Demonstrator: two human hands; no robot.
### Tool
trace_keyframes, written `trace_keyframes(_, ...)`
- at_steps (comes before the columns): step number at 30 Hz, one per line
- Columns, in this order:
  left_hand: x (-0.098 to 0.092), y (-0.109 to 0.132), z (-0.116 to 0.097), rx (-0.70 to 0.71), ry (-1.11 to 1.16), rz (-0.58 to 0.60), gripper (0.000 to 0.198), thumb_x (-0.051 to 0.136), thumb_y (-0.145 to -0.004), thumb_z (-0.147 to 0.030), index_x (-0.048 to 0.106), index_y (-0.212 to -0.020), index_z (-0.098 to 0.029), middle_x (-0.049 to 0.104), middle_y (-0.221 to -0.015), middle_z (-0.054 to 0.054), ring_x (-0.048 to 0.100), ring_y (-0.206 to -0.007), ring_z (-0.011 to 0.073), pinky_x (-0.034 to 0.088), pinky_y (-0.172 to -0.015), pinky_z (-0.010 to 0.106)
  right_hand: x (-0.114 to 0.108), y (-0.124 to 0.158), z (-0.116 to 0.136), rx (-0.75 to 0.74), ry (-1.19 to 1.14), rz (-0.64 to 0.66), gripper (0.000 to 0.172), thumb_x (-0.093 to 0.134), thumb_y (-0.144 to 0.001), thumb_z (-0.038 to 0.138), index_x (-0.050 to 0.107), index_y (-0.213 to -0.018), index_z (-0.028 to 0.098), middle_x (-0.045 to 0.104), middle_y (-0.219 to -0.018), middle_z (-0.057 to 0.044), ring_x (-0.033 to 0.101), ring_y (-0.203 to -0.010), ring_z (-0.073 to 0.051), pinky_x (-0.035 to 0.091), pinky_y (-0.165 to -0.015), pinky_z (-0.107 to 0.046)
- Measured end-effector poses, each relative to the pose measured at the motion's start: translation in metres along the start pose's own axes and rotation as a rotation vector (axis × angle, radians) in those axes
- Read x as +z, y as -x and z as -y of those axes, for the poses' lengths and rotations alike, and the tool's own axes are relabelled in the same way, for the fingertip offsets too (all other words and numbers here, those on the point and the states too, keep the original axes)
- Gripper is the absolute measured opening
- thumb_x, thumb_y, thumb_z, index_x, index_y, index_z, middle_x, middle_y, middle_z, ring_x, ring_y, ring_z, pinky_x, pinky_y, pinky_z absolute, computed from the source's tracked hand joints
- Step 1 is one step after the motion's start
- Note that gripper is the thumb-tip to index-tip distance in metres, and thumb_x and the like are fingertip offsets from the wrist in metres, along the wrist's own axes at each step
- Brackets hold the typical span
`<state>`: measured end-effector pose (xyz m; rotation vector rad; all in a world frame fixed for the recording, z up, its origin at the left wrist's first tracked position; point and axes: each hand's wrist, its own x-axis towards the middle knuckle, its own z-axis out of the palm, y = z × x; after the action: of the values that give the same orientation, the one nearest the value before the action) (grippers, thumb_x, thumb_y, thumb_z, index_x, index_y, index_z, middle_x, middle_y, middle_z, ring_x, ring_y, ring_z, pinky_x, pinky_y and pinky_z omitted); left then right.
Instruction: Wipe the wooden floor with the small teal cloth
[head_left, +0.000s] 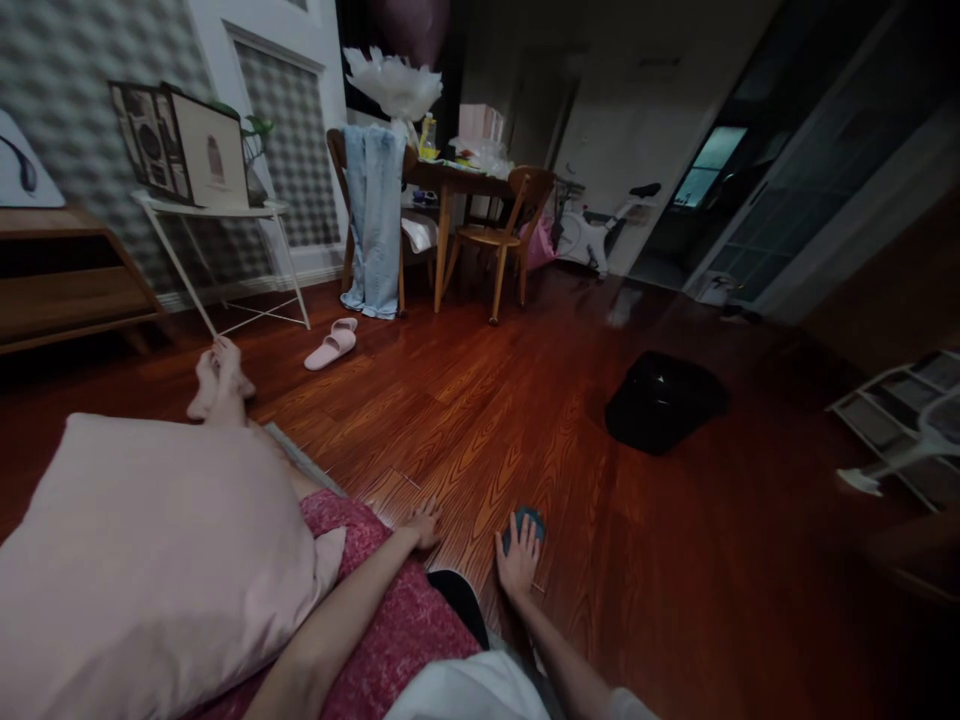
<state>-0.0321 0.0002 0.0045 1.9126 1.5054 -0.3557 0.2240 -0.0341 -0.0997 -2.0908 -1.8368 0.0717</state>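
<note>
Left hand [425, 523]: empty, fingers spread, low beside the red patterned cloth [420, 630]; contact with the wooden floor [465, 430] cannot be told. Right hand [519, 562]: palm down, unclenched, fingers extended over a teal rounded object [538, 519] on the floor. Further right, a black container [660, 402] stands well apart.

A white top [472, 690] with a pale sleeve [631, 706] meets mottled crimson lap cloth [416, 625]
</note>
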Motion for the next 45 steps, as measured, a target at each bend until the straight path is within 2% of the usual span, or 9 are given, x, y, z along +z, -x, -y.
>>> trace_keyframes(6, 0.002, 0.000, 0.001, -0.006, -0.003, -0.001, 0.086, 0.051, -0.088, -0.054, 0.024, -0.161, -0.019, 0.006, -0.169, 0.012, 0.002, -0.154, 0.0333, 0.013, -0.122, 0.056, 0.002, 0.030, 0.041, -0.315, -0.019, 0.099, 0.062, 0.030, -0.100, 0.054, 0.035, -0.157, 0.028, 0.026, -0.167, -0.006, 0.016, -0.155, -0.025, 0.022, -0.122, -0.050)
trace_keyframes(11, 0.000, 0.002, 0.000, -0.002, -0.001, -0.004, 0.085, 0.050, -0.088, -0.050, 0.022, -0.161, -0.016, -0.002, -0.169, 0.012, -0.001, -0.154, 0.0325, 0.011, -0.122, 0.057, -0.009, 0.015, 0.028, -0.456, -0.044, 0.128, 0.055, 0.033, -0.102, 0.049, 0.039, -0.154, 0.032, 0.030, -0.166, -0.003, 0.021, -0.153, -0.021, 0.025, -0.121, -0.045)
trace_keyframes(13, 0.000, 0.002, 0.000, 0.002, 0.004, 0.000, 0.086, 0.050, -0.088, -0.053, 0.022, -0.161, -0.018, -0.001, -0.169, 0.011, -0.002, -0.154, 0.0321, 0.011, -0.122, 0.058, -0.011, 0.000, 0.011, -0.411, -0.035, 0.119, 0.056, 0.032, -0.101, 0.048, 0.041, -0.153, 0.031, 0.032, -0.165, -0.003, 0.022, -0.153, -0.021, 0.025, -0.121, -0.044)
trace_keyframes(17, 0.000, 0.002, 0.000, -0.004, 0.017, 0.003, 0.088, 0.051, -0.087, -0.059, 0.023, -0.161, -0.021, 0.003, -0.170, 0.010, -0.002, -0.154, 0.0323, 0.011, -0.122, 0.058, -0.011, -0.022, -0.027, -0.158, -0.002, 0.033, 0.062, 0.025, -0.100, 0.050, 0.043, -0.153, 0.022, 0.035, -0.163, -0.009, 0.022, -0.152, -0.024, 0.024, -0.120, -0.047)
trace_keyframes(23, -0.001, 0.001, 0.000, -0.007, 0.026, 0.003, 0.086, 0.053, -0.087, -0.057, 0.026, -0.160, -0.019, 0.001, -0.169, 0.013, 0.000, -0.154, 0.0330, 0.012, -0.122, 0.058, -0.010, -0.004, -0.057, -0.078, -0.006, -0.046, 0.071, 0.019, -0.098, 0.056, 0.044, -0.152, 0.018, 0.034, -0.163, -0.012, 0.021, -0.153, -0.027, 0.023, -0.120, -0.049)
trace_keyframes(28, 0.000, 0.000, 0.000, -0.006, 0.027, 0.003, 0.085, 0.053, -0.088, -0.055, 0.025, -0.160, -0.020, 0.001, -0.169, 0.012, -0.001, -0.154, 0.0328, 0.012, -0.121, 0.060, -0.007, 0.036, -0.031, -0.098, 0.039, -0.006, 0.069, 0.024, -0.099, 0.056, 0.040, -0.155, 0.018, 0.031, -0.164, -0.012, 0.018, -0.154, -0.028, 0.021, -0.121, -0.051)
trace_keyframes(33, 0.000, -0.001, 0.000, -0.011, 0.023, 0.005, 0.085, 0.054, -0.087, -0.053, 0.026, -0.160, -0.020, 0.002, -0.169, 0.012, -0.001, -0.154, 0.0331, 0.010, -0.122, 0.059, -0.007, 0.057, 0.011, -0.295, 0.030, 0.107, 0.061, 0.030, -0.100, 0.051, 0.037, -0.156, 0.026, 0.028, -0.166, -0.007, 0.016, -0.155, -0.024, 0.021, -0.122, -0.049)
trace_keyframes(39, 0.003, 0.000, -0.001, -0.003, 0.010, -0.022, 0.082, 0.052, -0.088, -0.045, 0.026, -0.160, -0.018, 0.002, -0.169, 0.010, -0.002, -0.154, 0.0315, 0.010, -0.122, 0.059, -0.004, 0.017, 0.033, -0.469, -0.004, 0.128, 0.058, 0.033, -0.101, 0.048, 0.036, -0.156, 0.030, 0.028, -0.166, -0.004, 0.018, -0.154, -0.022, 0.024, -0.121, -0.045)
trace_keyframes(45, 0.003, 0.001, -0.001, -0.005, 0.008, -0.017, 0.084, 0.054, -0.087, -0.044, 0.025, -0.160, -0.015, -0.003, -0.168, 0.012, -0.002, -0.153, 0.0334, 0.013, -0.122, 0.059, -0.003, -0.051, 0.001, -0.337, 0.001, 0.081, 0.061, 0.030, -0.100, 0.048, 0.044, -0.152, 0.022, 0.038, -0.162, -0.008, 0.026, -0.151, -0.023, 0.024, -0.121, -0.044)
